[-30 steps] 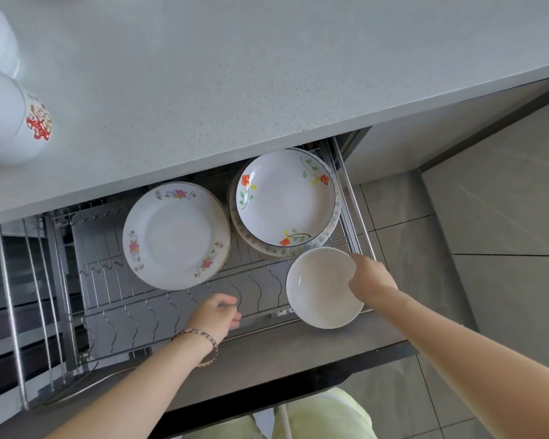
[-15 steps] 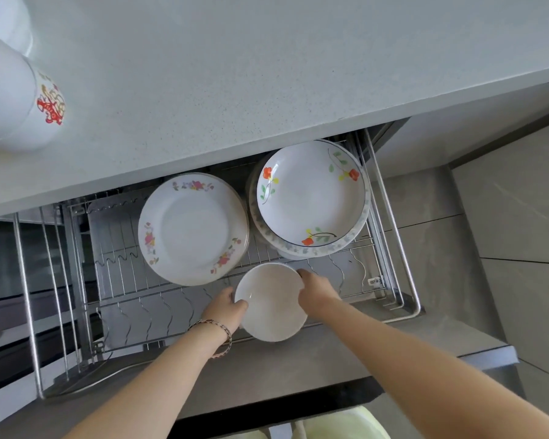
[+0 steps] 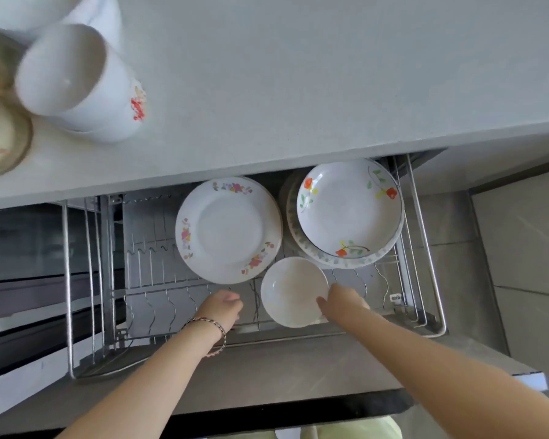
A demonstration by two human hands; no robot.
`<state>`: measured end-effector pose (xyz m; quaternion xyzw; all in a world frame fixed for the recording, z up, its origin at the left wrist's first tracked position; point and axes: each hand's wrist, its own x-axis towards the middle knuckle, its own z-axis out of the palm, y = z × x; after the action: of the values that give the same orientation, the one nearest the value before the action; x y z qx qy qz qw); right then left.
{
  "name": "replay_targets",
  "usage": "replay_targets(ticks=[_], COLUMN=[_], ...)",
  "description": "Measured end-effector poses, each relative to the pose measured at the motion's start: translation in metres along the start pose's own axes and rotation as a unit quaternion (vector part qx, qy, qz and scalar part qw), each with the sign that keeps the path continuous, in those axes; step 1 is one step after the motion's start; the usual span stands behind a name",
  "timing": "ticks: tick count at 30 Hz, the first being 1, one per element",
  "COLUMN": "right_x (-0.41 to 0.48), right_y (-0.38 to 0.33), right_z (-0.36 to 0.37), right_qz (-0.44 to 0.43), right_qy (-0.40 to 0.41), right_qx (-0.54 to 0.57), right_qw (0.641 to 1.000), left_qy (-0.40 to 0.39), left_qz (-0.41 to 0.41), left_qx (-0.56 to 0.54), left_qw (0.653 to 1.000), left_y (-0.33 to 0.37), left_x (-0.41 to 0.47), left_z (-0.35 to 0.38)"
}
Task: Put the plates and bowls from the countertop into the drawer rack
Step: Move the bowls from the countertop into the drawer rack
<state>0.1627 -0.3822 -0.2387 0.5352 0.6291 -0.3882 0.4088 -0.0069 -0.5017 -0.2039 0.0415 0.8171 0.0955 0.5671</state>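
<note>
Left hand (image 3: pixel 223 307) off bowl (image 3: pixel 293 291) now.

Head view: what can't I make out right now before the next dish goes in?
- Dishes at the countertop's left edge: cut off by the frame, blurred.
- Plates beneath the orange-flower plate: count hidden.
- Right hand grip on the bowl: fingers partly hidden behind its rim.
- Cup motif: blurred.

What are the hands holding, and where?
The right hand holds the plain white bowl by its right rim. The left hand holds nothing; it is beside the bowl, over the rack.
</note>
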Motion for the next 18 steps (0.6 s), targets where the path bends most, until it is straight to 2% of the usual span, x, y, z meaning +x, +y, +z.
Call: replay_targets(ticks=[3, 5, 8, 11, 13, 16, 18], right_x=[-0.032, -0.059, -0.100, -0.132, -0.151, -0.161, -0.154], right_y=[-0.028, -0.059, -0.117, -0.181, -0.226, -0.282, -0.305], right_z=[-0.026, -0.054, -0.100, -0.136, -0.152, -0.161, -0.155], right_qz=[-0.073, -0.140, -0.234, -0.289, -0.282, -0.222, -0.192], right_qy=[-0.009, 0.025, 0.091, 0.124, 0.081, -0.012, -0.013], right_qx=[-0.096, -0.082, 0.077, 0.259, 0.346, 0.415, 0.436], right_qw=[0.993, 0.986, 0.965, 0.913, 0.891, 0.882, 0.879], left_qy=[0.014, 0.051, 0.115, 0.156, 0.165, 0.161, 0.151], left_qz=[0.039, 0.082, 0.151, 0.196, 0.204, 0.202, 0.196], left_qx=[-0.070, -0.133, -0.202, -0.230, -0.236, -0.212, -0.179], left_qw=[0.997, 0.986, 0.961, 0.941, 0.936, 0.942, 0.952], left_y=[0.011, 0.023, 0.041, 0.057, 0.061, 0.057, 0.050], left_x=[-0.023, -0.040, -0.062, -0.076, -0.081, -0.085, -0.086], left_z=[-0.031, -0.062, -0.120, -0.177, -0.208, -0.235, -0.244])
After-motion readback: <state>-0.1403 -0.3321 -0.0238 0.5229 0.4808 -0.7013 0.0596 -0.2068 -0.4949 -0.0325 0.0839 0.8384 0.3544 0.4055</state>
